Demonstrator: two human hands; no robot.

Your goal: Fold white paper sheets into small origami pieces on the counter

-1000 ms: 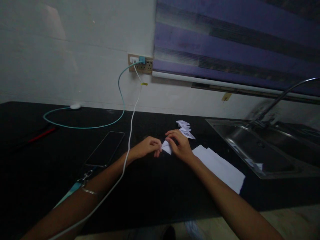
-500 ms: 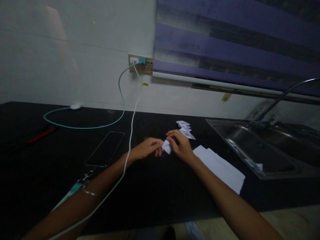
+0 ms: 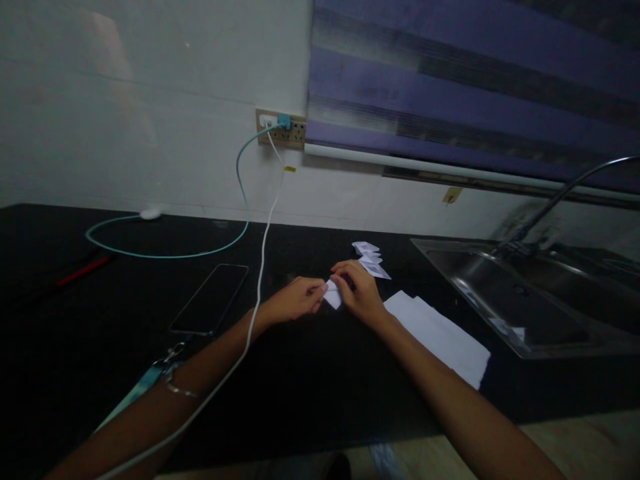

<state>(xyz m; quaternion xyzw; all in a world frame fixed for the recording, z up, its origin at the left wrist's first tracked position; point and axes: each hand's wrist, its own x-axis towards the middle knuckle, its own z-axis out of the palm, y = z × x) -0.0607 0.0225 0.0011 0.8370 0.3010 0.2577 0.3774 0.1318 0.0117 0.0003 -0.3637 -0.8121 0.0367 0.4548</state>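
Note:
Between my two hands, just above the dark counter, is a small folded piece of white paper [image 3: 333, 295]. My left hand [image 3: 299, 297] pinches its left corner between thumb and fingers. On the other side, my right hand [image 3: 359, 291] grips the upper right edge, thumb in front and fingers curled behind. Several folded paper pieces [image 3: 371, 259] lie in a row just beyond my right hand. A stack of white paper sheets [image 3: 437, 337] rests beside my right forearm.
A phone [image 3: 210, 299] with a lanyard [image 3: 131, 393] lies left of my left forearm. A white cable [image 3: 261, 267] hangs from the wall socket [image 3: 294, 133] across that forearm. A teal cable [image 3: 165, 256] loops on the counter. The metal sink [image 3: 505, 300] is at right.
The fingers of my left hand have curled in closer around the paper's corner. The folded paper has shifted very slightly; the other things stay in place.

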